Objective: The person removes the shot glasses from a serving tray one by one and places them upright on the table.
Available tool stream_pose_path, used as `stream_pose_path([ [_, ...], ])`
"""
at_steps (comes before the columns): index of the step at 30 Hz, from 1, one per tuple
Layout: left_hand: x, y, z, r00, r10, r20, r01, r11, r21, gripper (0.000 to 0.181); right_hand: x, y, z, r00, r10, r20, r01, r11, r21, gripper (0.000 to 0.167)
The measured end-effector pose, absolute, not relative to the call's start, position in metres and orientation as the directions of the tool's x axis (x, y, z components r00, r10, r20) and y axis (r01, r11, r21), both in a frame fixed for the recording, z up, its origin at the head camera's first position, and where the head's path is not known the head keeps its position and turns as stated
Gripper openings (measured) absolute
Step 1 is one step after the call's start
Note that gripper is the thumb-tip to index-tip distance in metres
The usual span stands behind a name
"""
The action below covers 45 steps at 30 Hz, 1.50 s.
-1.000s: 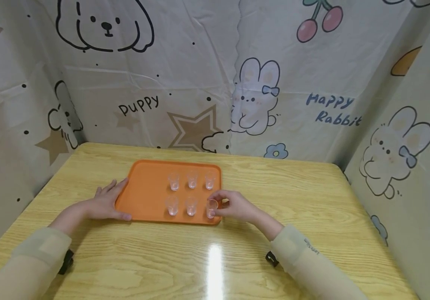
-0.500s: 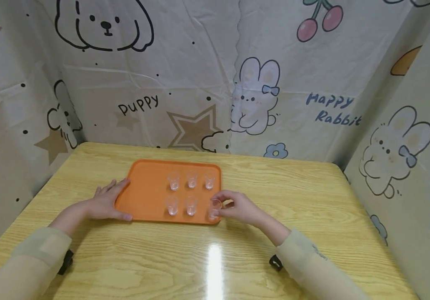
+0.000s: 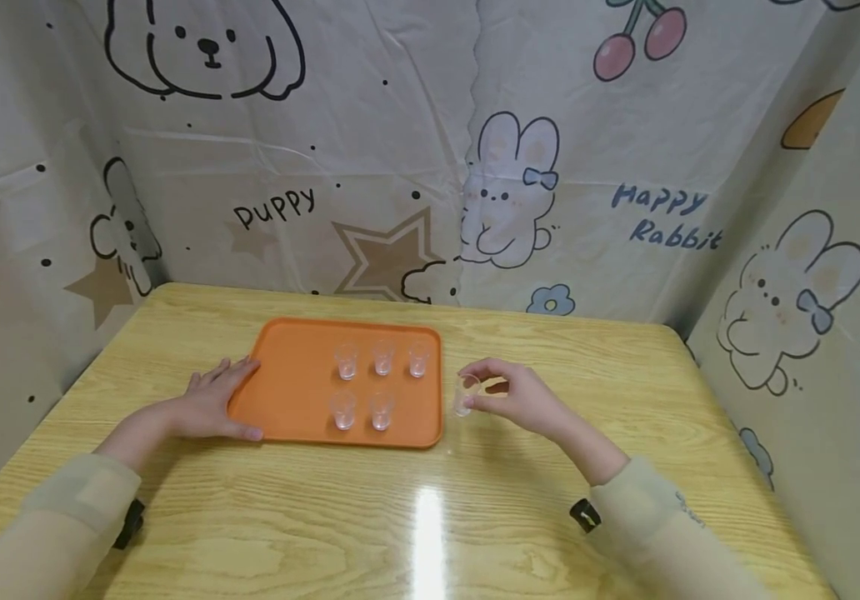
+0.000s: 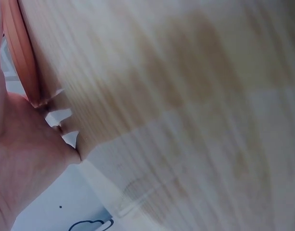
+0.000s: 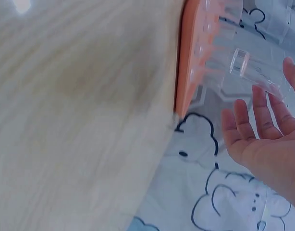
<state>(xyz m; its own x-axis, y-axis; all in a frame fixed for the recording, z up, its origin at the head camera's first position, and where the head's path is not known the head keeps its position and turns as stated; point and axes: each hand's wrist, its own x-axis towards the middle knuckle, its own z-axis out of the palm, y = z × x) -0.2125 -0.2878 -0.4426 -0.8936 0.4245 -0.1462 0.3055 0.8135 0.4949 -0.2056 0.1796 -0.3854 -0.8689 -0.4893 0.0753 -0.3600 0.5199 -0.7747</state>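
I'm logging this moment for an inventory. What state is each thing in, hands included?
Tray: flat on the table.
Three back cups: upright on the tray.
Two front cups: upright on the tray.
Held cup: roughly upright, right of the tray.
Right hand: pinching the held cup.
Left hand: touching the tray's left edge.

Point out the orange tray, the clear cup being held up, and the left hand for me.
Orange tray point(image 3: 285, 383): head view, on a bare part of its flat inside.
Held cup point(image 5: 257, 71): right wrist view, on its clear side wall.
Left hand point(image 3: 207, 411): head view, on the back of the hand.
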Motion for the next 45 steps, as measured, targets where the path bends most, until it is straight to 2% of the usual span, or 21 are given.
stream_pose_path([
  [13,-0.214,-0.287,-0.443,-0.886,0.426,-0.184,0.295,0.823,0.485,0.117,-0.225,0.206,-0.387,-0.942,-0.327,0.073,-0.258,0.568,-0.781,0.04],
  [27,-0.214,-0.288,-0.44,-0.884,0.411,-0.222,0.257,0.825,0.504,0.116,-0.267,0.207,-0.411,-0.985,-0.17,0.035,-0.133,0.612,-0.779,0.042],
  [45,-0.214,-0.285,-0.437,-0.882,0.41,-0.233,0.246,0.822,0.513,0.116,-0.301,0.205,-0.43,-0.992,-0.126,-0.017,-0.063,0.608,-0.791,0.044],
])
